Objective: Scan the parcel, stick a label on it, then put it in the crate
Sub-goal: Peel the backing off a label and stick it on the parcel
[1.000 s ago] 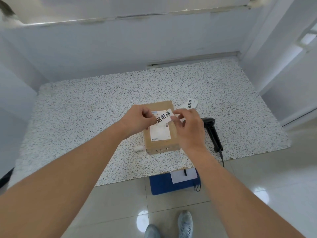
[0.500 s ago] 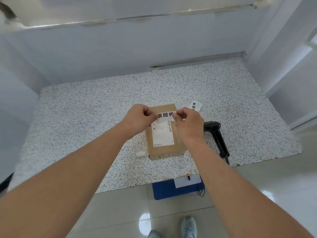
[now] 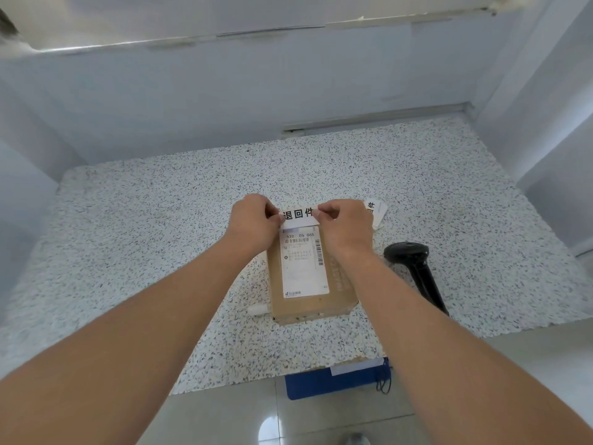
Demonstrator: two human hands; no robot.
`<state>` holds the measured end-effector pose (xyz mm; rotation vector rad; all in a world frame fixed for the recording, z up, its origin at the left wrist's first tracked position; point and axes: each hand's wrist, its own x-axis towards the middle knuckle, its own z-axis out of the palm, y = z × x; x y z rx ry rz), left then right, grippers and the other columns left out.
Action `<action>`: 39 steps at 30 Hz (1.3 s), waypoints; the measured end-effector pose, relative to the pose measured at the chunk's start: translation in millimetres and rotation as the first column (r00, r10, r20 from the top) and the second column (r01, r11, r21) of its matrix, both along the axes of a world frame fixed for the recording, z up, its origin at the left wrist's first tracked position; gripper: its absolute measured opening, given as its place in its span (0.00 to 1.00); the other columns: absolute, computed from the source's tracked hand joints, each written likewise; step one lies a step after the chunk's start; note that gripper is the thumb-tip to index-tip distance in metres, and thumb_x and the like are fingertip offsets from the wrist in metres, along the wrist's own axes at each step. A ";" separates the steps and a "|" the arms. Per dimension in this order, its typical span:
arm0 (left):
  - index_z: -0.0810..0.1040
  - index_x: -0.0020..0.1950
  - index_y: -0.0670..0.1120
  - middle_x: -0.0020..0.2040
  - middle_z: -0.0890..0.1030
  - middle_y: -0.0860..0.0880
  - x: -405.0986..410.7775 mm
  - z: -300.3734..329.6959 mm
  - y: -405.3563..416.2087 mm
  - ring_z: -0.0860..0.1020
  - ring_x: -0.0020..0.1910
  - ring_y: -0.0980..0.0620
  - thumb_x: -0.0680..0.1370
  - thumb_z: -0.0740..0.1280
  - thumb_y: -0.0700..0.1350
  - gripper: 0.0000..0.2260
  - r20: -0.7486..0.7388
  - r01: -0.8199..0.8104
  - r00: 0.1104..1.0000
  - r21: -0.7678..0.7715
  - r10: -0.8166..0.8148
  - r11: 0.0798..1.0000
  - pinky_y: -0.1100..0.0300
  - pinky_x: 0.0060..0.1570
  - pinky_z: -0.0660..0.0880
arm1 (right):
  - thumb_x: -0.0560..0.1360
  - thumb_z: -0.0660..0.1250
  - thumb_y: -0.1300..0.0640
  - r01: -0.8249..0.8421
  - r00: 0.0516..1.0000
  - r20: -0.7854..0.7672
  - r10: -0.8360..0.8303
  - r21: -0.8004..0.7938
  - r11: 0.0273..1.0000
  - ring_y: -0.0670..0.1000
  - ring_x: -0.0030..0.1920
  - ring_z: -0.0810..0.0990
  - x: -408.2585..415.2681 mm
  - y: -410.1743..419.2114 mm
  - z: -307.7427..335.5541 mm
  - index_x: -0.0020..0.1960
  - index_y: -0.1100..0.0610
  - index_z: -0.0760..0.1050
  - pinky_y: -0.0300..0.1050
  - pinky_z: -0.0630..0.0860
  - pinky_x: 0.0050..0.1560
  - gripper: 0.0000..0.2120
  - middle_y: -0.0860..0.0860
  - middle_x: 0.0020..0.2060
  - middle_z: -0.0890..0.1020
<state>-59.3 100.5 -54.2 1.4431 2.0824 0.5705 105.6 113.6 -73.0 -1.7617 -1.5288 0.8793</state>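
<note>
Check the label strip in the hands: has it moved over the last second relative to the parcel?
Yes. The label went from tilted over the shipping sticker to level at the far edge of the parcel, pinched by left hand and right hand.

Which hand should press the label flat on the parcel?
Either: left hand and right hand each pinch one end of the label at the parcel's far edge.

I see a speckled white and grey stone table (image 3: 128,252) set into an alcove of pale blue-white walls (image 3: 192,101). At twelve o'clock a metal strip (image 3: 375,120) runs along the foot of the back wall. At six o'clock the floor (image 3: 224,415) is glossy pale tile, with bright spots of reflected light.
</note>
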 end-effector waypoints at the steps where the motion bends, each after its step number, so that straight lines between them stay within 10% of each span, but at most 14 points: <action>1: 0.82 0.45 0.46 0.40 0.81 0.52 -0.8 -1.6 2.0 0.76 0.38 0.56 0.80 0.71 0.45 0.05 -0.016 -0.002 1.000 0.001 0.002 1.000 0.64 0.33 0.69 | 0.78 0.74 0.55 0.000 1.000 0.002 0.000 -0.007 1.000 0.45 0.43 0.83 -1.2 2.9 -3.0 0.53 0.54 0.87 0.43 0.81 0.48 0.06 0.46 0.43 0.87; 39: 0.80 0.44 0.45 0.43 0.82 0.48 5.9 -3.8 27.3 0.77 0.39 0.52 0.80 0.68 0.43 0.06 -0.153 0.083 0.983 -0.118 -0.101 0.989 0.63 0.29 0.68 | 0.82 0.67 0.57 -0.224 0.905 0.400 0.141 0.167 0.960 0.55 0.48 0.79 -7.9 19.2 -22.7 0.52 0.58 0.85 0.47 0.74 0.44 0.09 0.55 0.46 0.83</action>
